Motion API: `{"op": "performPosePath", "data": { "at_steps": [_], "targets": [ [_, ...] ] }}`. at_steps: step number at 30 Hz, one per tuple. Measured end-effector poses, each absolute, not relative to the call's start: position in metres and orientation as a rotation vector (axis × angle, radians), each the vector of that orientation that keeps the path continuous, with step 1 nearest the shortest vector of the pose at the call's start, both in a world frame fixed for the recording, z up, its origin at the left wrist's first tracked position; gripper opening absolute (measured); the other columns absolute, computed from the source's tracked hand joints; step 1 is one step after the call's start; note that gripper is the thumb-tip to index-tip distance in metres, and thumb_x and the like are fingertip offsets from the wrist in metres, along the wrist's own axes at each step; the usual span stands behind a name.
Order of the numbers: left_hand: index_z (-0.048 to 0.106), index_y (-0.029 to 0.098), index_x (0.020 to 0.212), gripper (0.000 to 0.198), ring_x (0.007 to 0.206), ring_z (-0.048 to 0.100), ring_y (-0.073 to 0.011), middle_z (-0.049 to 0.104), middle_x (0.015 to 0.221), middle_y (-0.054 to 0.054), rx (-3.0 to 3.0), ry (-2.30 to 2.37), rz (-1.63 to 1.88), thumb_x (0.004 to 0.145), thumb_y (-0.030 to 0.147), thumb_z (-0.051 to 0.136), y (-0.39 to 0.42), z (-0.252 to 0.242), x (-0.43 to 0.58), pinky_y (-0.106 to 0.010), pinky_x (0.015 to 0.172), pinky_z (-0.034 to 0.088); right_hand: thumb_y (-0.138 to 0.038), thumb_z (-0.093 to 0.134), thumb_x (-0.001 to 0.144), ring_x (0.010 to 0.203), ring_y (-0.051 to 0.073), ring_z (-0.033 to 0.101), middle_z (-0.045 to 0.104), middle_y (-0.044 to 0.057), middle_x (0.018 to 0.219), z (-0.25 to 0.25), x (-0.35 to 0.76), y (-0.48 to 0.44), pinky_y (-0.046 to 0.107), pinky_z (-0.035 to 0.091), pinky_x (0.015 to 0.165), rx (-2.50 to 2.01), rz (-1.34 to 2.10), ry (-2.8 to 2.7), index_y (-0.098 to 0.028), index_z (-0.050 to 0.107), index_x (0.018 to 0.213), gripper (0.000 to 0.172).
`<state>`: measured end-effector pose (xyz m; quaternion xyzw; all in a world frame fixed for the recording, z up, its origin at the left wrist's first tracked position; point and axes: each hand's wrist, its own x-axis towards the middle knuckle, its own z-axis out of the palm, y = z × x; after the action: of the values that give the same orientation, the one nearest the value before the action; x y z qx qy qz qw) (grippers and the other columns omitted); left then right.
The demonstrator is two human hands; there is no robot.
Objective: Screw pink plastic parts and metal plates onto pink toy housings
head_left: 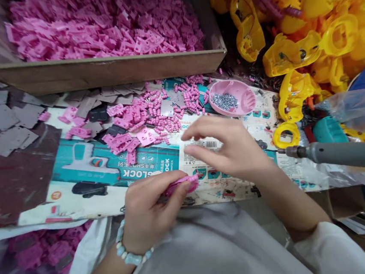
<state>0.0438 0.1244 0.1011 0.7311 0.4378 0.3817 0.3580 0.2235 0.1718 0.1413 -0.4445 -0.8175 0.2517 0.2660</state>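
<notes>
My left hand (152, 206) is closed around a small pink plastic part (183, 183) just above my lap, near the table's front edge. My right hand (225, 148) hovers just above and to the right of it, fingers stretched out toward the left and apart, with nothing visible in them. In front of both hands lies a heap of pink plastic pieces and small pink beads (145, 119) on a printed cardboard sheet (108, 170). A pink dish (245, 100) with small metal screws (224, 101) sits behind my right hand.
A wooden crate (98, 72) full of pink parts stands at the back. Yellow plastic shells (307, 26) pile up at the right. A grey electric screwdriver (339, 154) points left at the right edge. Grey flat plates (7, 123) lie at the left. A bag of pink parts (38, 250) sits at the lower left.
</notes>
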Motion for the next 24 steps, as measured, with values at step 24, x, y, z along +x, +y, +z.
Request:
{"op": "performPosePath", "data": {
  "at_steps": [24],
  "targets": [
    [0.067,0.02,0.084,0.009,0.057,0.061,-0.006,0.067,0.07,0.006,1.432,1.328,1.023,0.085,0.026,0.06,0.128,0.089,0.036,-0.01,0.047,0.046,-0.019,0.062,0.083,0.065,0.009,0.049,0.056,-0.001,0.072,0.12,0.263,0.165,0.023,0.035,0.059,-1.467,0.948,-2.315,-0.013,0.053,0.084,0.011]
  ]
}}
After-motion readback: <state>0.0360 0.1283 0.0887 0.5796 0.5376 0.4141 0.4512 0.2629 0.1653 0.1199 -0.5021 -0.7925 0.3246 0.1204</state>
